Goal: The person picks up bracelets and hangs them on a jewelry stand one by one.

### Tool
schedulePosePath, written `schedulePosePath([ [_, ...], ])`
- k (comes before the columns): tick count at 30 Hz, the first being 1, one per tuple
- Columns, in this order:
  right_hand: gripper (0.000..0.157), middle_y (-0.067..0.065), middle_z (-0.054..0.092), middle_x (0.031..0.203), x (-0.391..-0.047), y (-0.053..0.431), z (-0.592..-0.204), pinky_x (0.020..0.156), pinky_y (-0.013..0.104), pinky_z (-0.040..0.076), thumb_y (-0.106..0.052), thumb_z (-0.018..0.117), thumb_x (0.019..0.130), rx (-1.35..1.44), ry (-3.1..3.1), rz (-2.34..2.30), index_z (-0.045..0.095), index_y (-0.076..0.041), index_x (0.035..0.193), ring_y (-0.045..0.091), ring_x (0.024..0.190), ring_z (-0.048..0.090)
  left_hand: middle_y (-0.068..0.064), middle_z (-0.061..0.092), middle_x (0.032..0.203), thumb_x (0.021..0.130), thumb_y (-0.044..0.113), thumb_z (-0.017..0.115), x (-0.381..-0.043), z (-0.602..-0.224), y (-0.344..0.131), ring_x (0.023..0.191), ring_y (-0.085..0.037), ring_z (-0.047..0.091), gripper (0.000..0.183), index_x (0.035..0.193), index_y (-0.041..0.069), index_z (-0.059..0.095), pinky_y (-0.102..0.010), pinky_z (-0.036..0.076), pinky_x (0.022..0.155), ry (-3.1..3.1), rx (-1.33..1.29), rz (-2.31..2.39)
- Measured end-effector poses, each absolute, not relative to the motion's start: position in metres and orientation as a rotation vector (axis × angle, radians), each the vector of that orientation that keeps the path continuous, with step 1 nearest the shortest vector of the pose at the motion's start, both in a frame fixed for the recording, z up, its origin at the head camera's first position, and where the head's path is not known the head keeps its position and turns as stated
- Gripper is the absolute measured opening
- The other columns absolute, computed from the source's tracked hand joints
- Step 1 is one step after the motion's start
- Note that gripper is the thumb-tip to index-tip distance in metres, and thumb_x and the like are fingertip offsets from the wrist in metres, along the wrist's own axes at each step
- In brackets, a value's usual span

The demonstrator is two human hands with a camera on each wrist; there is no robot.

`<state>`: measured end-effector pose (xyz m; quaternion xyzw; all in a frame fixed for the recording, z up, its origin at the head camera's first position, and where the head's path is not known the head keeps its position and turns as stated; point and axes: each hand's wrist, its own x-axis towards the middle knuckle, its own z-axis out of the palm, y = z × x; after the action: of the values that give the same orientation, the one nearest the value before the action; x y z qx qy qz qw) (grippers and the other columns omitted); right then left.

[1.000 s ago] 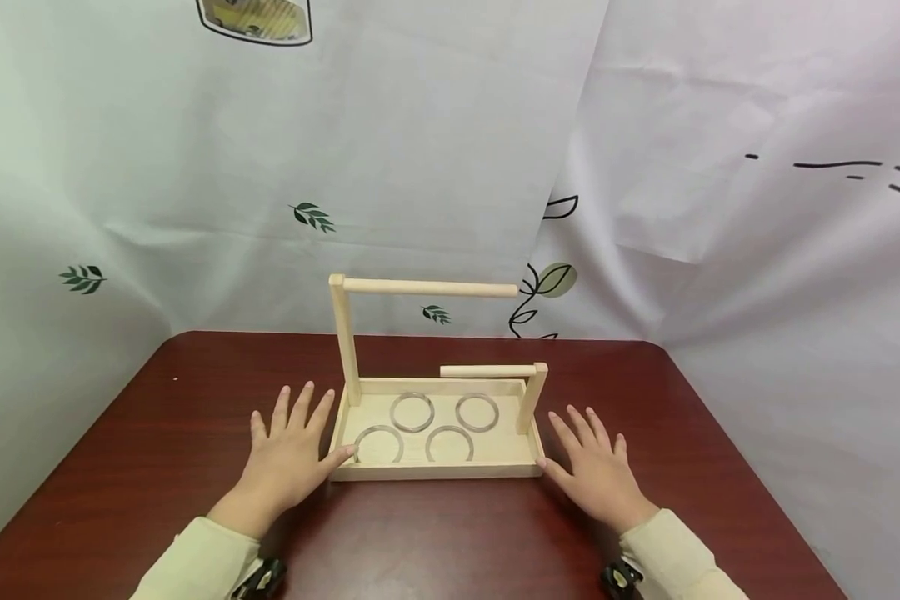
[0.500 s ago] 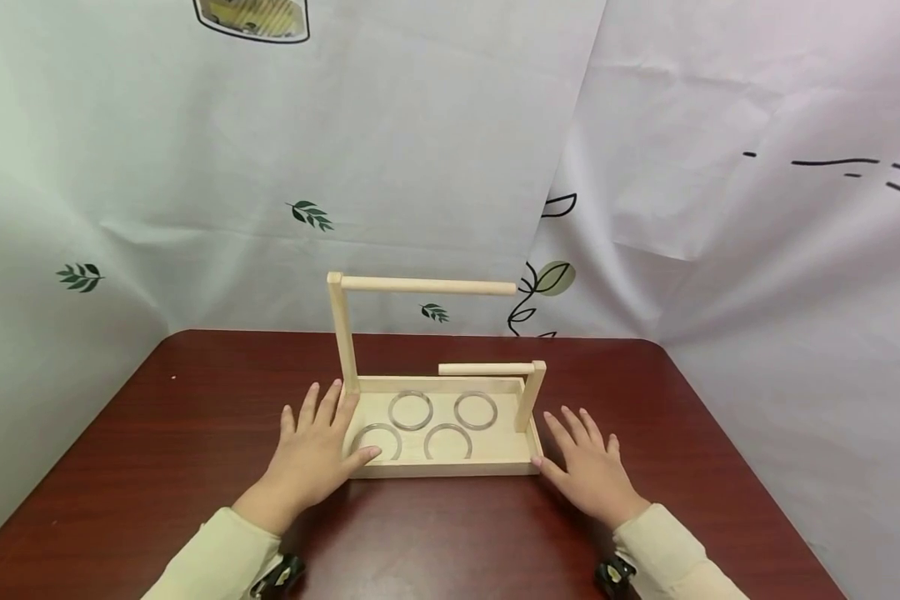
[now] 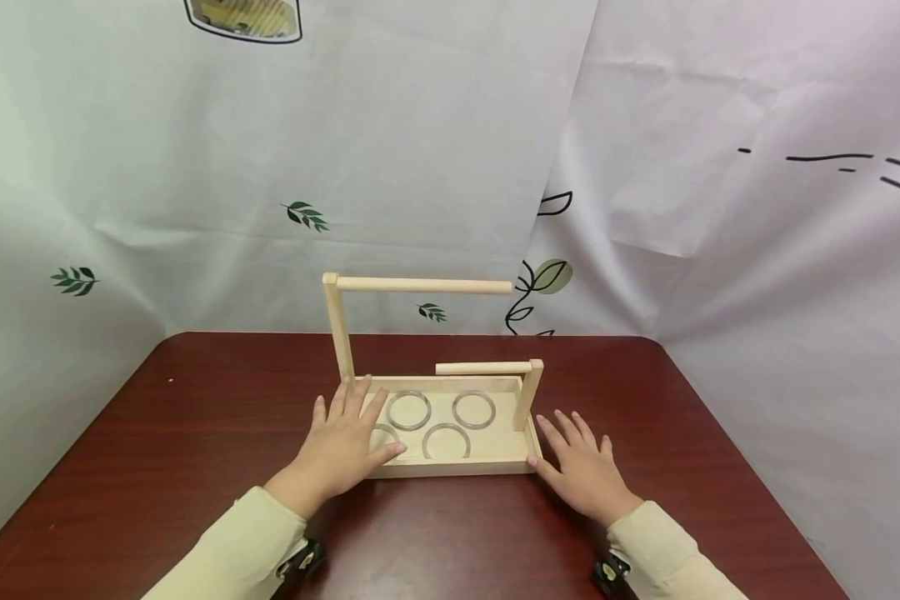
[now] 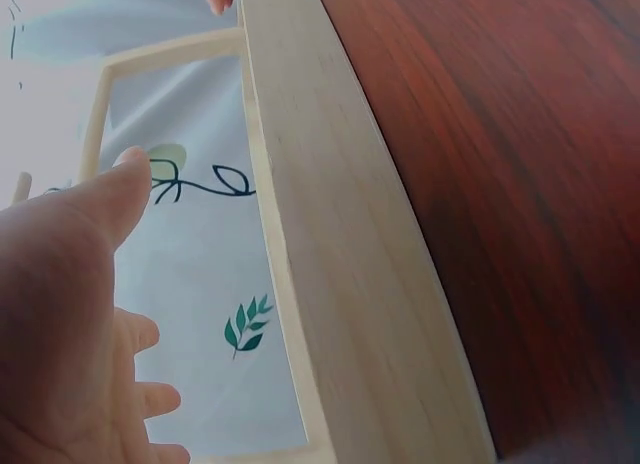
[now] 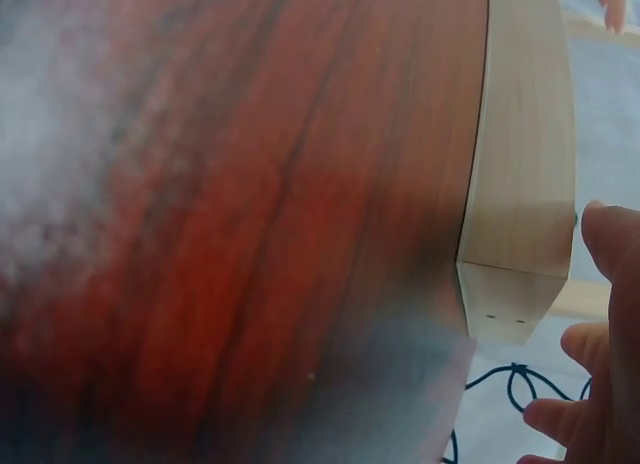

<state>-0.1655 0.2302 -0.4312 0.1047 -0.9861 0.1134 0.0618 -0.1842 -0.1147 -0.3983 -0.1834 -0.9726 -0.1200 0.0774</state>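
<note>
A shallow pale wooden tray (image 3: 457,469) sits on the table, with several clear rings (image 3: 446,425) lying inside. A tall post (image 3: 338,329) at its left end carries a long dowel (image 3: 423,286); a short post (image 3: 528,396) at the right carries a shorter dowel (image 3: 483,367). My left hand (image 3: 337,454) is over the tray's left end, fingers spread, partly hiding the front-left ring. My right hand (image 3: 588,475) lies beside the right end, fingers extended, thumb at the front corner. In the left wrist view, the thumb and fingers of the left hand (image 4: 60,314) hold nothing.
The dark red wooden table (image 3: 195,433) extends around the tray. Behind and beside it hangs a white cloth (image 3: 420,150) printed with leaves and lines. Dark devices (image 3: 611,573) are strapped at both wrists.
My left hand has moved rightward from the tray's left edge to over its left end. The right hand stays nearly in place. The tray and rings show no clear movement on the table.
</note>
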Motion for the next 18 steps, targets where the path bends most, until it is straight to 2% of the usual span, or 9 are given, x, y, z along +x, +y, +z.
schedulePosePath([
  [9,0.064,0.017,0.039,0.149,-0.166,0.228,-0.434,0.096,0.075,0.023,-0.05,0.054,0.094,0.314,-3.021,0.338,0.043,-0.016,0.147,0.043,0.139,0.027,-0.023,0.028,0.153,0.087,0.055,0.062,-0.191,-0.397,-0.1,0.142,-0.047,0.015,0.079,0.146,0.007,0.041,-0.07,0.014,0.105,-2.94,-0.615,-0.396],
  [18,0.062,0.016,0.04,0.148,-0.167,0.228,-0.431,0.094,0.077,0.023,-0.052,0.05,0.096,0.274,-3.107,0.424,0.039,-0.022,0.149,0.044,0.139,0.028,-0.019,0.026,0.155,0.087,0.055,0.062,-0.197,-0.395,-0.086,0.142,-0.044,0.018,0.079,0.147,0.009,0.04,-0.069,0.017,0.106,-2.984,-0.68,-0.391],
])
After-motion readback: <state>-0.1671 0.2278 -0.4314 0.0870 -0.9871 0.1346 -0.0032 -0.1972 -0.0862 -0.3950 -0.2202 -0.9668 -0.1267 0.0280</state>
